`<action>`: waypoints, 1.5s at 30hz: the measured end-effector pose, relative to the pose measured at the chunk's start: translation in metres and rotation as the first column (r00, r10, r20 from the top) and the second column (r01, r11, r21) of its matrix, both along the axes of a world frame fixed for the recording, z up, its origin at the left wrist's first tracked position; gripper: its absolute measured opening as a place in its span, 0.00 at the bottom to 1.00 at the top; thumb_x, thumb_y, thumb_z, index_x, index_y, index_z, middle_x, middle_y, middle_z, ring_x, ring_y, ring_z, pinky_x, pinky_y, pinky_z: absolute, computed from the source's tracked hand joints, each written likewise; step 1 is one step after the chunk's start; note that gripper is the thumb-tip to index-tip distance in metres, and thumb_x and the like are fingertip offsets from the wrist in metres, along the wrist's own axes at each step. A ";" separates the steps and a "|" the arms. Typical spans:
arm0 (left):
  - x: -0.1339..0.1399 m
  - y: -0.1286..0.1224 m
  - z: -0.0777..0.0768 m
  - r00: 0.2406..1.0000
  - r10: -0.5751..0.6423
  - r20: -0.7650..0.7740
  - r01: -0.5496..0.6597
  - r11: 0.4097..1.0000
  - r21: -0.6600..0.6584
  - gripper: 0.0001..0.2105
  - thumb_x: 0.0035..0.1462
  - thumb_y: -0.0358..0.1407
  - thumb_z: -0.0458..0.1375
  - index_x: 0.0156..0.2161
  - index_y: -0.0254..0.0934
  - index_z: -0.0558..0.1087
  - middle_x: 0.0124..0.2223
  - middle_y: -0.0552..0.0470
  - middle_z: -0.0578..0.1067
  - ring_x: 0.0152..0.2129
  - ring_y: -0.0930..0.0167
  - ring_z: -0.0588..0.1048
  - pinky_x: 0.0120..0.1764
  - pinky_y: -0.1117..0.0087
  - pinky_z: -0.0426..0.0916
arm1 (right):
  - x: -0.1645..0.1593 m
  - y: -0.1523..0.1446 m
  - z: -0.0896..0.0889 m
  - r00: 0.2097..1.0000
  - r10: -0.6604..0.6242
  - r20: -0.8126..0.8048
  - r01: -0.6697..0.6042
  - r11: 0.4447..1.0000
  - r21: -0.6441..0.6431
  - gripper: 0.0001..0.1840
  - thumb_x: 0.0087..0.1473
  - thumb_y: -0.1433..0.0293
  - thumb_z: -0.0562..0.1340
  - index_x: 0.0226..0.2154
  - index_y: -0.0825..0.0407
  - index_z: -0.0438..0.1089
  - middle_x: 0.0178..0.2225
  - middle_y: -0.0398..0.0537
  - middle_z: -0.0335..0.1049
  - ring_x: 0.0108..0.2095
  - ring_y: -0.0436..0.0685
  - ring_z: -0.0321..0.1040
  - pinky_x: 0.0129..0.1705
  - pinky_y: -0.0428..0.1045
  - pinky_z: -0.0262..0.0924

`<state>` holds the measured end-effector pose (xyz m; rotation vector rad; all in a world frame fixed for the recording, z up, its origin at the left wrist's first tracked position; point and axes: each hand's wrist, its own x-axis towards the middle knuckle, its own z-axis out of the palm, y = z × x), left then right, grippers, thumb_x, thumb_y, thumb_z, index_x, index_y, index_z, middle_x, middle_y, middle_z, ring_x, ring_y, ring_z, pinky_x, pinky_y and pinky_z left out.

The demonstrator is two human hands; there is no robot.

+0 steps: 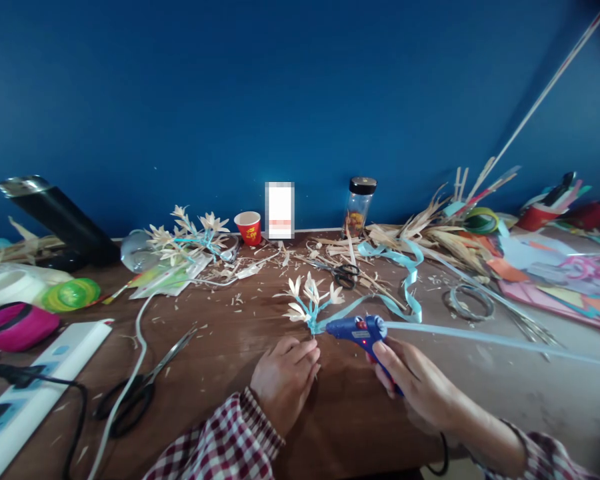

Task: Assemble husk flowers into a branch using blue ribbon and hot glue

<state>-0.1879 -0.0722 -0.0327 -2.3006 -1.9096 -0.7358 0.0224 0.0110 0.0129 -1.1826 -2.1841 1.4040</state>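
Blue plastic hot-glue gun [355, 329] fills the right hand [414, 377], its grip wrapped round the handle, nozzle at the cream flower sprig's [311, 292] base. Above the bench [350, 423], the left hand [284, 380] pinches the sprig's stem.

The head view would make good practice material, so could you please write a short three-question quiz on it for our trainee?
1. What does the right hand hold?
A) scissors
B) glue gun
C) paper cup

2. True or false: the jar stands nearer the blue wall than the power strip does.

3. Fill in: the ____ hand is nearer the base of the flowers by the glue gun.

Key:
1. B
2. True
3. Left; the left hand has its fingertips close to the base of the stems.
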 end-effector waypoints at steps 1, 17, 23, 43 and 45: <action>0.000 0.000 -0.001 1.000 -0.004 -0.002 0.004 1.000 -0.005 0.10 0.57 0.32 0.53 0.44 0.40 0.71 0.45 0.54 0.76 0.39 0.67 0.71 0.41 0.61 0.69 | -0.001 -0.001 0.000 1.000 0.001 -0.003 -0.001 1.000 0.002 0.20 0.61 0.56 0.44 0.28 0.51 0.60 0.17 0.37 0.59 0.19 0.48 0.56 0.25 0.46 0.53; -0.001 0.000 0.001 1.000 -0.007 -0.014 0.006 1.000 -0.030 0.10 0.57 0.32 0.52 0.44 0.40 0.71 0.46 0.55 0.76 0.39 0.66 0.71 0.41 0.61 0.69 | -0.004 0.003 -0.007 0.999 -0.021 -0.029 0.022 0.999 0.033 0.22 0.61 0.55 0.43 0.26 0.51 0.59 0.17 0.38 0.59 0.19 0.49 0.57 0.25 0.45 0.53; -0.002 0.000 0.001 1.000 -0.016 -0.008 0.016 0.999 -0.027 0.10 0.57 0.32 0.52 0.44 0.40 0.71 0.46 0.56 0.76 0.39 0.67 0.70 0.40 0.62 0.70 | -0.001 0.003 -0.003 0.999 -0.039 -0.005 0.040 0.997 0.065 0.22 0.61 0.56 0.44 0.25 0.51 0.60 0.16 0.38 0.59 0.19 0.49 0.57 0.24 0.45 0.53; -0.009 0.006 -0.005 0.987 -0.074 -0.139 0.098 0.981 0.170 0.11 0.57 0.34 0.51 0.42 0.38 0.74 0.42 0.52 0.78 0.37 0.68 0.73 0.37 0.66 0.71 | 0.098 0.038 -0.014 0.852 -0.508 0.129 0.269 0.635 0.724 0.14 0.58 0.64 0.47 0.44 0.52 0.56 0.34 0.52 0.72 0.29 0.58 0.70 0.31 0.51 0.60; -0.009 0.006 -0.007 0.987 -0.073 -0.145 0.099 0.979 0.180 0.11 0.57 0.35 0.51 0.42 0.39 0.75 0.42 0.52 0.78 0.37 0.68 0.73 0.36 0.67 0.71 | 0.121 0.055 -0.018 0.775 -0.617 0.140 0.260 0.511 0.819 0.18 0.58 0.62 0.48 0.46 0.55 0.56 0.36 0.56 0.71 0.32 0.61 0.70 0.32 0.52 0.61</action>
